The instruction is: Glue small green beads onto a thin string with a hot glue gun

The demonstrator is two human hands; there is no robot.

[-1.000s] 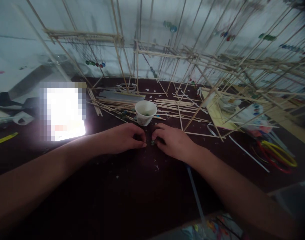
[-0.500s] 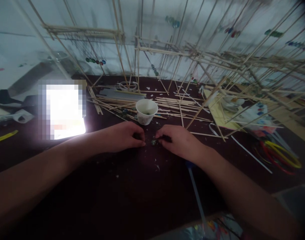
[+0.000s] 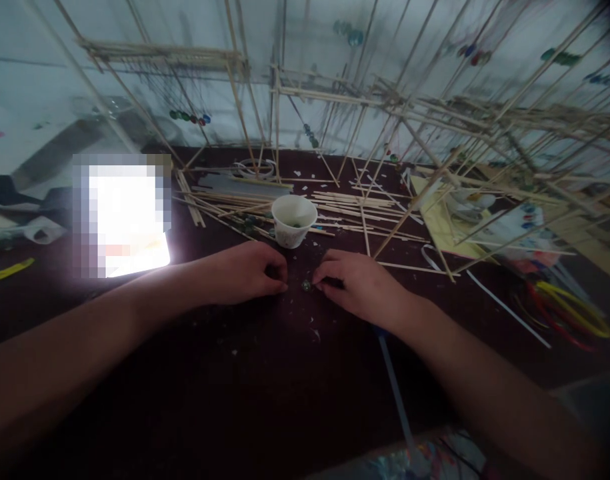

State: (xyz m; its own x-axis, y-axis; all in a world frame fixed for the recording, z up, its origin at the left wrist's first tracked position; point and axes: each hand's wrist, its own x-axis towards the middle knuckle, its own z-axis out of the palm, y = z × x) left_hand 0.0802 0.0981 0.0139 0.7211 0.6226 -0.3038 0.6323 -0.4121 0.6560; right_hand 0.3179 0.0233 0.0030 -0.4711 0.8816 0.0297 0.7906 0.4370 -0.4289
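Observation:
My left hand (image 3: 257,272) is closed in a pinch just left of centre; what sits between its fingertips, if anything, is too small to make out. Facing it, my right hand (image 3: 347,280) has thumb and fingers drawn together at a small glass marble (image 3: 307,286). The marble is at those fingertips, in the gap between the two hands. A white paper cup (image 3: 293,230) stands upright just beyond the hands, with something greenish inside.
Thin wooden sticks (image 3: 365,207) lie behind the cup. Stick frames with hanging marbles (image 3: 189,118) rise along the back. A bright screen (image 3: 129,217) stands left. Yellow paper (image 3: 442,223), red and yellow loops (image 3: 575,310) and a glue-gun-like stick (image 3: 397,393) are right.
The view has shifted slightly. The right hand's fingers have closed a little more around the marble, while the left hand has hardly moved.

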